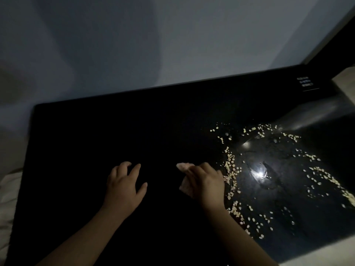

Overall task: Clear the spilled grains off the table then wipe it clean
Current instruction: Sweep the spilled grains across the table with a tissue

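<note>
The dim head view looks down on a black glossy surface that runs back to a pale wall. Pale spilled grains lie scattered over the right part of the surface, in a loose ring around a bright reflection of light. One dense band of them runs from the far side toward the near edge just to the right of the right hand; other grains trail off toward the right edge.

The right hand rests palm down on the surface with a crumpled pinkish cloth under it. Its fingers are curled and close together, pressing the cloth down; the cloth shows past the fingertips at the far side and below the hand's left side. The nearest grains lie just beside this hand on its right, some touching or nearly touching its edge and the wrist; whether any lie under the cloth cannot be told.

The left hand lies flat on the bare dark part of the surface, well apart from the grains. Its fingers are spread and slightly bent, holding nothing.

No container shows in the view. Small white markings sit at the far right corner of the surface, too blurred to read. Pale fabric shows past the left edge.
</note>
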Motion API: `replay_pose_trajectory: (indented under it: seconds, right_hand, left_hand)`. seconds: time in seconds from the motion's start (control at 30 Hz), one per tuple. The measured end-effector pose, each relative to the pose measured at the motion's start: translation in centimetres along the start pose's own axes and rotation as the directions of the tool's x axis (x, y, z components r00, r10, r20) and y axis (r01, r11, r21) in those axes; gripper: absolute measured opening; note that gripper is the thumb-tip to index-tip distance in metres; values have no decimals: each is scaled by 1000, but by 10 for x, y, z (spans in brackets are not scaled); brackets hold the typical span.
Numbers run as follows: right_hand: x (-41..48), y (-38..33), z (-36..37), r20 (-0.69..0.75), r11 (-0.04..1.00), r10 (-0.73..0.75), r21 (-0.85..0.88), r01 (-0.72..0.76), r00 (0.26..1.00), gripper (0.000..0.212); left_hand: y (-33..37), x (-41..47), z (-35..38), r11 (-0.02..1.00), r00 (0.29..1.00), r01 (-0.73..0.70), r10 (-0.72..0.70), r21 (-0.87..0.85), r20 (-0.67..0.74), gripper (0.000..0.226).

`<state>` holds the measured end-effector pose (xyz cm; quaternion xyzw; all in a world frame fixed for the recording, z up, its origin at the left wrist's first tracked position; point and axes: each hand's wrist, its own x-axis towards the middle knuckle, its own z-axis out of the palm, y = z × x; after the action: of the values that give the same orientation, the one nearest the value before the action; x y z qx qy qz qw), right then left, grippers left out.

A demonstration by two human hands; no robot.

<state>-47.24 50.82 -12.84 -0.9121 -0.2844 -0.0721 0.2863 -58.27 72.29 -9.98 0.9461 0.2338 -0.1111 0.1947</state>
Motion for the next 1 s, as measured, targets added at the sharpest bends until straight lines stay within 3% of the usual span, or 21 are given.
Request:
replay_pose_trajectory:
  seconds: [0.1, 0.2, 0.23, 0.37, 0.5, 0.57, 0.67, 0.73, 0.87, 1.0]
  right_hand:
    - [0, 27, 4, 63, 984, 43, -178, -31, 997, 26]
    - [9, 39, -13, -118, 955, 288, -40, -294, 950, 11]
    - [10, 35, -18, -162, 948, 314, 2, -318, 935, 14]
    - [7, -13, -11, -111, 969, 231, 119, -218, 967, 6]
    - [0, -42, 33, 120, 985, 109, 122, -123, 987, 13]
    - [1, -39, 48, 167, 990, 68, 113, -88, 984, 22]
    - [3, -20, 33, 102, 989, 20, 146, -35, 995, 24]
    - [1, 4, 11, 22, 985, 158, 60, -159, 987, 37]
    - [0, 50, -19, -84, 935, 348, -47, -353, 934, 26]
    - [-13, 25, -44, -114, 967, 256, 23, -255, 960, 22]
  left_hand:
    - [2, -4, 1, 999, 1000, -22, 22, -34, 0, 74]
    - [0, -9, 2, 995, 999, -38, 38, -90, -6, 82]
    - [-1, -11, 1, 991, 999, -40, 39, -124, -12, 81]
    - [-13, -14, -3, 981, 1000, -29, 27, -191, -17, 55]
    - [-25, -17, 0, 995, 999, -29, 27, -95, -25, 53]
    - [-28, -17, 1, 996, 999, -50, 49, -77, -16, 56]
    - [-28, -17, 0, 993, 997, -78, 78, -89, 3, 61]
    - [-26, -17, -2, 992, 996, -81, 84, -97, 22, 69]
    - [-22, -15, -4, 995, 996, -74, 78, -67, 52, 72]
    - [-16, -16, -7, 994, 991, -93, 98, -55, 90, 65]
